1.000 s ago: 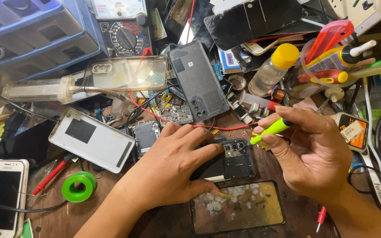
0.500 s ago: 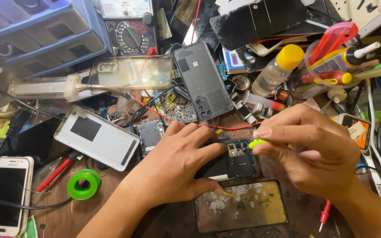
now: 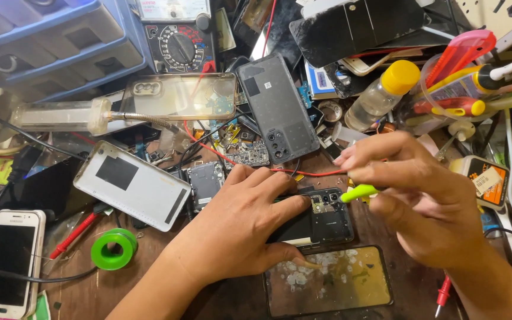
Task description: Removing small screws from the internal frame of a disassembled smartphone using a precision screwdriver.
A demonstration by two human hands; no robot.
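fingers of the left hand [image 3: 241, 222] lie spread and flat over an opened black phone [image 3: 321, 219], pressing it to the wooden bench [image 3: 220, 302]; the index fingertip sits just beside the phone's exposed camera module and the thumb runs along its near edge. right hand [image 3: 419, 204] has its fingers bunched narrow, pinching a lime-green plastic pry tool [image 3: 358, 192] whose tip points at the phone's upper corner, just short of the left fingertips.

just below the left thumb lies a dark phone screen with whitish blotches [image 3: 327, 281], touching the phone's lower edge. beyond the left fingertips are a small green circuit board [image 3: 249, 154] and a red wire [image 3: 309, 172], and farther out a dark grey phone back cover [image 3: 278, 108]. off the left knuckles lies a white back panel with a black patch [image 3: 131, 185], and near the left wrist a green roll of tape [image 3: 114, 249]. past the right fingers stands a clear bottle with a yellow cap [image 3: 383, 93].
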